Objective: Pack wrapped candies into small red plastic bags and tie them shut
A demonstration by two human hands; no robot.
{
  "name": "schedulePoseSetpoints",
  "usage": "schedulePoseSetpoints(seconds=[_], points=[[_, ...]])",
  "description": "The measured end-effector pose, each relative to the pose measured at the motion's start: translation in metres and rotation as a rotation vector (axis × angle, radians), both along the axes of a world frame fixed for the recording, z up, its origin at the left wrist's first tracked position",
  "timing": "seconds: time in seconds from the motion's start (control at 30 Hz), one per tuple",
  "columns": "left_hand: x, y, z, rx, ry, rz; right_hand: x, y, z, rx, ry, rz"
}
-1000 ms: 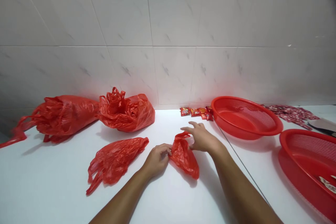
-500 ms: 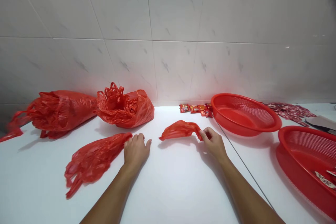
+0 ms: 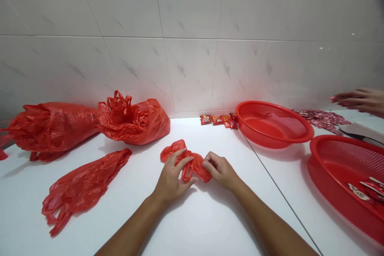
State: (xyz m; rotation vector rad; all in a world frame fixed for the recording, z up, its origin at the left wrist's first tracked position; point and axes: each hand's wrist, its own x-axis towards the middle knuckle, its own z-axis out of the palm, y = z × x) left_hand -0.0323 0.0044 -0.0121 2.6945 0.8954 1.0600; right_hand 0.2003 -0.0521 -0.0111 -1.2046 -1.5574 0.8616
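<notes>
A small crumpled red plastic bag [image 3: 183,158] lies on the white table [image 3: 192,224] in front of me. My left hand [image 3: 171,178] rests on its left part with fingers spread over the plastic. My right hand [image 3: 220,170] pinches the bag's right end with curled fingers. Another flattened red plastic bag [image 3: 81,186] lies apart to the left of my left hand.
Two stuffed red bags [image 3: 132,120] lie against the tiled wall at the back left. Small red snack packets [image 3: 217,120] sit by the wall. Two red plastic baskets [image 3: 273,124] stand right, the nearer one [image 3: 345,168] holding packets. Another person's hand [image 3: 360,100] reaches in at far right.
My left hand left the flattened bag and came onto the small bag. My right hand drew the small bag closer to me. Another person's hand appeared at the far right.
</notes>
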Motion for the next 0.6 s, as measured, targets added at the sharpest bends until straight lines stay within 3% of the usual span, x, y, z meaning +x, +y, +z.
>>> schedulePoseSetpoints(seconds=[0.1,0.2,0.3,0.4,0.5,0.6], points=[[-0.006,0.01,-0.003,0.018,-0.111,0.064,0.001,-0.002,0.003,0.009,-0.094,-0.036],[-0.007,0.011,0.0,-0.045,-0.236,0.161,0.007,0.0,0.003,0.08,-0.244,-0.164],[-0.005,0.008,0.005,-0.271,-0.419,0.256,0.015,0.004,0.001,0.078,-0.301,-0.333],[-0.004,0.012,0.008,-0.632,-0.738,0.299,0.026,0.008,-0.006,-0.03,-0.298,-0.416],[-0.005,0.023,0.01,-0.927,-1.087,0.225,0.036,0.012,-0.013,-0.12,-0.323,-0.472],[-0.008,0.03,0.012,-1.024,-1.261,0.104,0.046,0.014,-0.018,-0.152,-0.259,-0.538]])
